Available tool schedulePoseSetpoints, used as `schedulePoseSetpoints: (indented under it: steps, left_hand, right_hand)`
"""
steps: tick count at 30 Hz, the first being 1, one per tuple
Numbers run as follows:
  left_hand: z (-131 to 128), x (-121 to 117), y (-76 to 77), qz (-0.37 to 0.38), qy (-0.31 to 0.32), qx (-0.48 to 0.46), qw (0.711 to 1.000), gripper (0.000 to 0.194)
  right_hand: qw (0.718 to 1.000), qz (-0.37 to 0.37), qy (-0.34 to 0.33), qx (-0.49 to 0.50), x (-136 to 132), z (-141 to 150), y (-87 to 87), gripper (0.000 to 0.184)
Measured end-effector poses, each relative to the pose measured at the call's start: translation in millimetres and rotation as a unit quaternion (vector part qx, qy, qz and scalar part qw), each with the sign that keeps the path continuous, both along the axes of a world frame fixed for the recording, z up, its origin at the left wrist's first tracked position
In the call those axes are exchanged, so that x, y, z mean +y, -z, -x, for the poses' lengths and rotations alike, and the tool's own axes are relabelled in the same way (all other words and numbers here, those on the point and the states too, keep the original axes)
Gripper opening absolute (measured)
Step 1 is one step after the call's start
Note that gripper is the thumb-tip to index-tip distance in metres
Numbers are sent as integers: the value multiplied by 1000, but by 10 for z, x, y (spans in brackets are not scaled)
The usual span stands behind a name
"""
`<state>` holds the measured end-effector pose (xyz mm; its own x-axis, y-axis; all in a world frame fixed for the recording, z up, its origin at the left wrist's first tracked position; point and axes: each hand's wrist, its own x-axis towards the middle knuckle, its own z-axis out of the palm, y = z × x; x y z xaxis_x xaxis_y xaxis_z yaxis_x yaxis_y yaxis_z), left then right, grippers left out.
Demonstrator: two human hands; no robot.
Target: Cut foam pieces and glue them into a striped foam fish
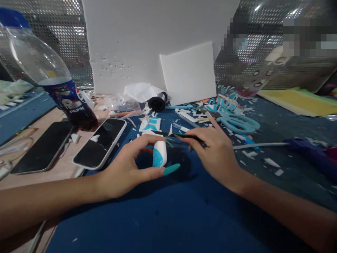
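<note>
My left hand (129, 167) pinches a small white foam piece (159, 154) with a blue patch, holding it upright on the dark blue table cover (168, 211). My right hand (216, 149) grips a thin dark blade or knife (179, 135), whose tip points left and reaches just above the foam piece. Both hands meet at the middle of the view.
Two phones (101, 142) (44, 147) lie at the left beside a tilted Pepsi bottle (52, 77). White foam boards (189, 72) lean at the back. Turquoise scissors (238, 123), a black tape roll (157, 102), foam scraps and a purple glue gun (310, 151) lie around.
</note>
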<state>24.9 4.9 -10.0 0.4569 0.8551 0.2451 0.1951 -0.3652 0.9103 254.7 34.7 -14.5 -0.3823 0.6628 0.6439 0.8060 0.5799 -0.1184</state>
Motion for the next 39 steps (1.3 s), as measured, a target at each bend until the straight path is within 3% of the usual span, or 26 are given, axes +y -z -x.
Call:
schedulePoseSetpoints:
  steps: [4,8,12,18,22,26,29,32,35,39]
  left_hand:
    - [21,1,37,-60,-76,-25,995,41]
    - [33,-13,30,-179,-195,102,959,37]
    - [11,-45,10,-220,-127,197,947,39]
    - [2,-37,13,-209,-67,210,953,44]
    - [7,-18,-2,-215,-68,172,959,42]
    - [21,-20,1,-225,-113,128,959,37]
    - [36,-20,35,-212,-158,156,952,38]
    - [38,-14,60,-185,-183,187,947,40]
    - [26,-10,46,-136,-158,171,963,42]
    - [4,-17,10,-60,-129,125,982,43]
  right_hand:
    - [999,-32,14,-41,10,-14,-13,13]
    - [986,-126,32,-100,-25,-19,-74,15]
    - [962,-228,26,-148,-93,-7,-152,9]
    - [952,-247,-20,-178,-215,57,-215,10]
    - [957,-227,-20,-181,-224,73,-207,11]
    - [963,-206,10,-174,-152,47,-157,13]
    - [970,-168,52,-168,-66,9,-116,22]
    - [990,-86,71,-87,3,-29,-83,23]
    - [1000,11,8,24,12,-44,-61,26]
    - [976,133,-153,80,-52,-22,-54,22]
